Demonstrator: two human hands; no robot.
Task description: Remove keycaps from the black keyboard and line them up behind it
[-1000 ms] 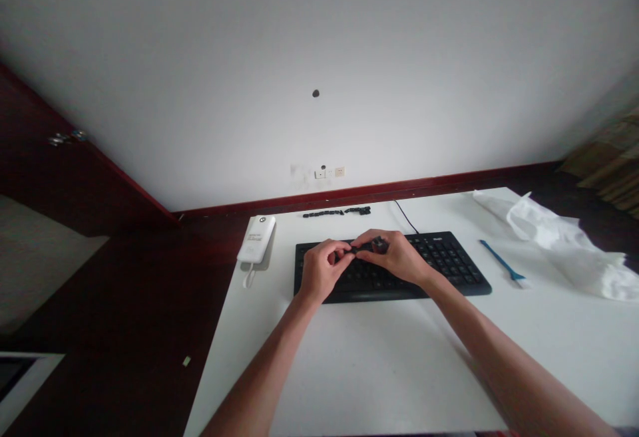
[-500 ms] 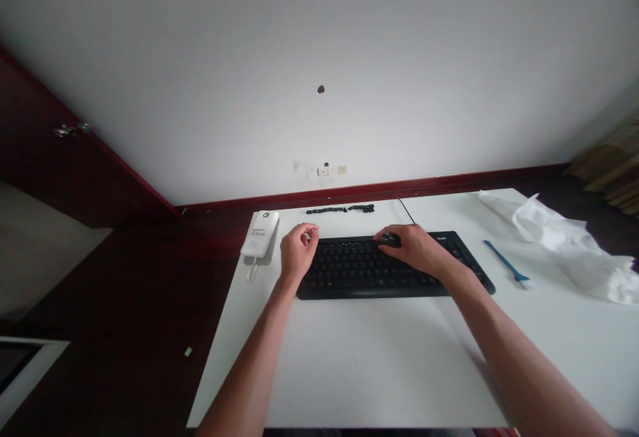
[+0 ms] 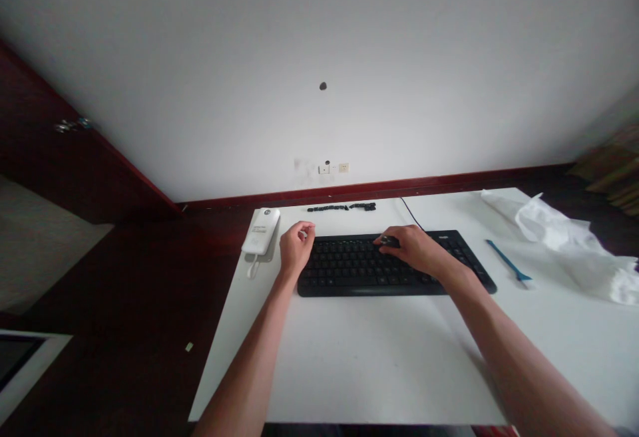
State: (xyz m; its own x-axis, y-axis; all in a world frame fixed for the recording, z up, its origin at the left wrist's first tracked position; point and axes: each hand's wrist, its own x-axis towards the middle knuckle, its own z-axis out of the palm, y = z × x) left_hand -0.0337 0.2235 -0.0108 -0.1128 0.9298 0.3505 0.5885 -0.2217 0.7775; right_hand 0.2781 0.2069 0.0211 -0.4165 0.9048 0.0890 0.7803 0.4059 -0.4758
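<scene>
A black keyboard [image 3: 349, 289] lies on the white table, partly covered by both my hands. My left hand [image 3: 297, 247] is beside the keyboard's upper left corner, fingers curled towards the thumb; what they may hold is hidden. Over the upper middle keys, my right hand [image 3: 412, 247] has its thumb and fingers closed round a small black object [image 3: 390, 241] with a shiny edge; its kind is unclear. Behind the keyboard, small black pieces that look like keycaps [image 3: 327, 208] form a row, with several more bunched at the row's right end. A cable [image 3: 412, 214] runs off the table's back.
A white phone-shaped device with a strap [image 3: 262, 231] rests at the table's [image 3: 374, 370] left edge. Right of the keyboard lies a blue brush [image 3: 509, 261]. Crumpled white plastic wrapping [image 3: 564, 237] spreads along the right. The wall [image 3: 399, 91] rises behind, with sockets low down.
The view has shifted very slightly. My right hand has made a small movement over the keys, still with the black object in its fingers; my left hand stays by the keyboard's corner.
</scene>
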